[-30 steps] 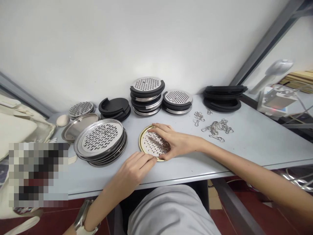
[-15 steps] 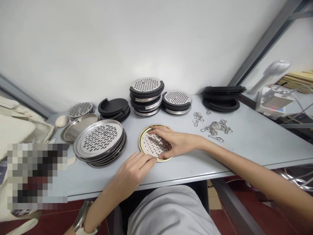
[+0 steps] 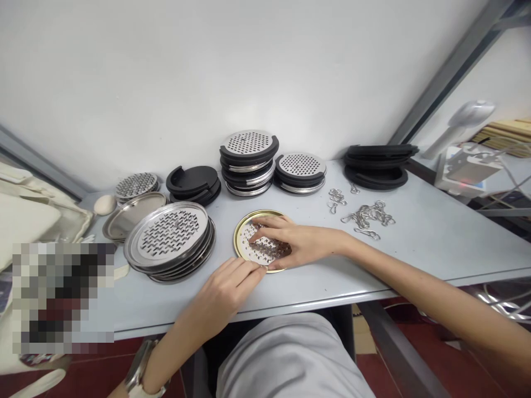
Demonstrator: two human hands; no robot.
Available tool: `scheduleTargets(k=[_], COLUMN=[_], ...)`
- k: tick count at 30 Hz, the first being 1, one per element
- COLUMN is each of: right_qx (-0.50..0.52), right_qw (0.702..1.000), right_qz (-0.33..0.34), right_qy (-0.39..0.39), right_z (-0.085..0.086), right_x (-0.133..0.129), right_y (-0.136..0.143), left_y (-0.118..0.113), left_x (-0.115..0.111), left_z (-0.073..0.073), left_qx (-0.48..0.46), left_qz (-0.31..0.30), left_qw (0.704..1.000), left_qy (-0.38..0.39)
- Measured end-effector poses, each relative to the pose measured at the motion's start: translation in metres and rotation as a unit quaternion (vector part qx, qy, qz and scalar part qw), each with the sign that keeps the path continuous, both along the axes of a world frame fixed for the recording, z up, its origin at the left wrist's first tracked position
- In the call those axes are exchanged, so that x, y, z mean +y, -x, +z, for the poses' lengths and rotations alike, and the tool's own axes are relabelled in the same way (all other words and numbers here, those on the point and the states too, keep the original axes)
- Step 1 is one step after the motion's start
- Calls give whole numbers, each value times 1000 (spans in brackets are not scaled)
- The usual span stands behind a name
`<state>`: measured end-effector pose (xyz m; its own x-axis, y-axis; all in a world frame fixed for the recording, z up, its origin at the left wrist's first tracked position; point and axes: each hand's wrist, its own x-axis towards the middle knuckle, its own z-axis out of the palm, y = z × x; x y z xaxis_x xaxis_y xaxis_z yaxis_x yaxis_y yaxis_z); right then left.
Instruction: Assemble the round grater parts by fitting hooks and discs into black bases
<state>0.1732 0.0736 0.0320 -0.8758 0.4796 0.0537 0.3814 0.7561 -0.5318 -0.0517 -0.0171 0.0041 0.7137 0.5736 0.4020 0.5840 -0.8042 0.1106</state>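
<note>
In front of me on the table lies a round metal grater disc (image 3: 254, 254), seated within a gold-coloured rim (image 3: 237, 237). My right hand (image 3: 302, 243) arches over it, fingertips toward the far side and thumb at the near edge, gripping across it. At the near left edge my left hand (image 3: 229, 287) is closed, thumb and fingertips pinched at the rim beside my right thumb. Exactly what lies between those fingertips is hidden. A stack of silver grater discs (image 3: 170, 235) stands left of my hands.
Black-ringed grater stacks (image 3: 249, 163) and a shorter stack (image 3: 301, 172) line the wall. Black rings (image 3: 375, 166) stand at right, black bowl-like parts (image 3: 193, 182) at left. Small wire clips (image 3: 367, 215) lie loose. An egg-shaped object (image 3: 105, 205) sits far left, near plain metal discs (image 3: 136, 213).
My right fingers have shifted slightly over the grater disc, and the gold rim has moved a touch left. My left hand stays at the near edge.
</note>
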Motion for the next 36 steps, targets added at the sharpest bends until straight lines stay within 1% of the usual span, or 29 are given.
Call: scheduleTargets(k=[6,14,19,22,24,26,28,32,34,36], right_qx=[25,71,94,83,75,67,61,48,49,53], right_qw=[1000,997,995,996,996,996,993,982,971,950], right_qz=[-17,-29,-35,-31,-30,-29,-26,-9,5,19], right_qy=[0,-26,-20,-19,-30,-54,-94,-180,-233,-307], right_z=[-2,-7,1,7,8,6,5,10,13,14], right_x=[0,-6,-7,-6,-7,-9,-11,-12,-11,-9], right_y=[2,8,7,4,3,5,7,10,9,7], left_y=[-1,-1,-2,-2,-2,-2,-2,-1,0,0], left_x=[0,1,1,1,1,1,1,1,0,0], left_z=[1,-1,-2,-2,-2,-2,-2,-2,-2,-3], left_qx=[-6,6,16,18,20,21,24,28,29,30], left_qz=[-1,7,17,19,19,20,20,24,25,30], left_qw=[1000,1000,1000,1000,1000,1000,999,999,999,999], left_qy=[-16,-27,-7,-5,-7,-11,-17,-22,-19,-15])
